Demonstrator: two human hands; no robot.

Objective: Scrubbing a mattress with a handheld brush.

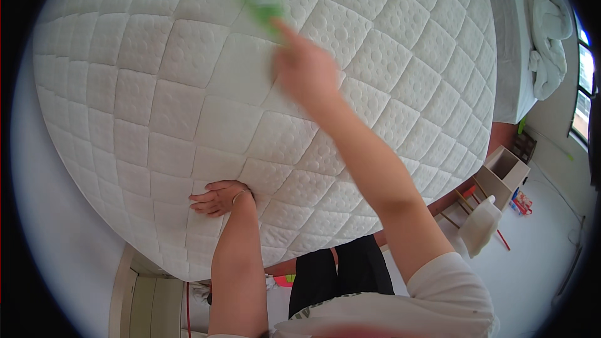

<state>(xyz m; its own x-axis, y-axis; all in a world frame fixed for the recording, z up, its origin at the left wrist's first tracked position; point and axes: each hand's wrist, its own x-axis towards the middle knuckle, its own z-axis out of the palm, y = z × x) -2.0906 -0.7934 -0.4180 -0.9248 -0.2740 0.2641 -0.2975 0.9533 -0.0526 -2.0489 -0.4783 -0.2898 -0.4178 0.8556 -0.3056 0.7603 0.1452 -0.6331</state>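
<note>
A large white quilted mattress stretches out before me. My left hand rests on it near the close edge, palm down with fingers spread and nothing held; a thin band circles its wrist. Farther out, my right arm reaches across the mattress, and my right hand is closed on the handle of a green brush. The brush head points away to the far left, over the quilting. Motion blurs both brush and right hand, so I cannot tell whether its underside touches the fabric.
A white-covered bed with a crumpled white quilt lies at the far right, beside a window. To the near right stand a white chair and a light wooden box-like cabinet. A cream cabinet sits near left.
</note>
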